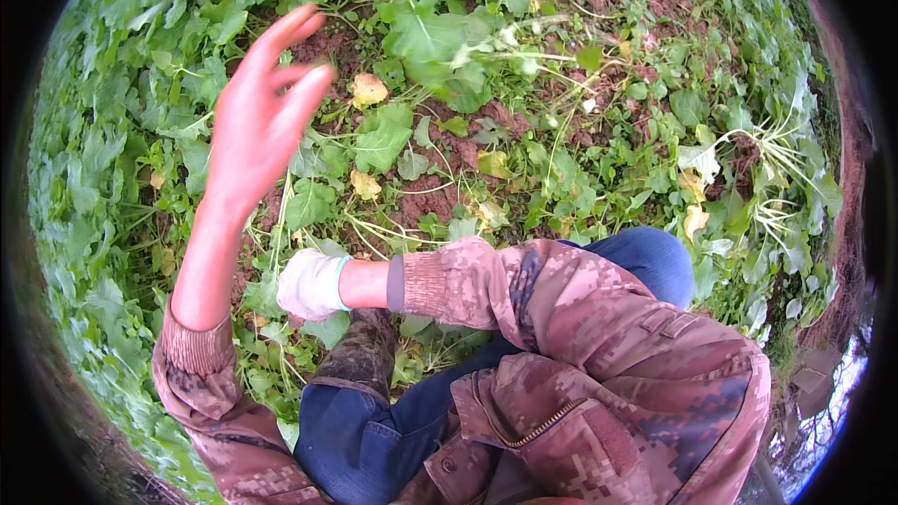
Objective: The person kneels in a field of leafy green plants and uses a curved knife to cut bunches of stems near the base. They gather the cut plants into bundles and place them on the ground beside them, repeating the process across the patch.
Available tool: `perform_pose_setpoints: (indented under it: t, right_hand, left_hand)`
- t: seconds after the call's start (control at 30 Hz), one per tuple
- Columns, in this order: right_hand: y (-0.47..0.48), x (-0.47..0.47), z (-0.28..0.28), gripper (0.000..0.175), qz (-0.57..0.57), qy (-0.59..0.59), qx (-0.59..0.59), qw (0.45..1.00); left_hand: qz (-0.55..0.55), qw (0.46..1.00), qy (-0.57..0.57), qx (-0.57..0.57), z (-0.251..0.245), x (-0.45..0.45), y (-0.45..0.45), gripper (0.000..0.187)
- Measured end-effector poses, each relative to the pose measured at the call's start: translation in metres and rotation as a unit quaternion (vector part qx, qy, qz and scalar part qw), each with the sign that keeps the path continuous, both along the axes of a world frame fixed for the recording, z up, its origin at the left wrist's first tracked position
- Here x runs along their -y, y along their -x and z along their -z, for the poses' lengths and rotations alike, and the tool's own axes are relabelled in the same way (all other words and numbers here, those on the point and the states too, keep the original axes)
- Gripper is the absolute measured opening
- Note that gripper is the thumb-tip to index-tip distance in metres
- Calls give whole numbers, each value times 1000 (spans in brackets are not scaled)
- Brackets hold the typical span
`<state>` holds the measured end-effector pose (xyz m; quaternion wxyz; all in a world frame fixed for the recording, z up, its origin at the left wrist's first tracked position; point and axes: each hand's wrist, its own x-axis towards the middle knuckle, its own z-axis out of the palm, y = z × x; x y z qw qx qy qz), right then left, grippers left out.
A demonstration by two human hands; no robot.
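My left hand (263, 112) is bare and slightly blurred. It is raised over the leafy green plants, its fingers apart and nothing in them. Across my front reaches my right hand (312, 285), in a white knit glove with a light blue cuff edge. It is low among the leaves beside my dark, muddy boot (365, 347). The glove's fingers point away from the camera, so whether it grips a stem is hidden. A pale plant stem (286, 207) rises just beyond the glove. Broad green leaves (382, 144) lie ahead of both hands.
Reddish soil (428, 203) shows between low weeds and yellowed leaves (368, 90). Plants with pale stems (765, 144) lie in a bunch at the right. Dense leafy growth (105, 175) fills the left side. My knee in blue jeans (645, 263) juts out at the right.
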<state>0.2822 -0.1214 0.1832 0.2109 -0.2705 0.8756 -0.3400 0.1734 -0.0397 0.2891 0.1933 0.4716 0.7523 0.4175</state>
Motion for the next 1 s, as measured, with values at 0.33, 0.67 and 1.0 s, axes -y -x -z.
perform_pose_setpoints:
  t: [0.33, 0.67, 1.0]
  right_hand:
    - [1, -12, 23, 17, 113, 59, -45, 991]
    - [29, 15, 18, 23, 48, 102, -144, 983]
    - [39, 76, 52, 17, 4, 105, -144, 984]
  left_hand:
    - [-440, 894, 16, -78, 116, 277, 10, 23]
    - [-615, 757, 218, -7, 126, 552, -1, 27]
    - [-339, 746, 572, 19, 196, 554, -63, 40]
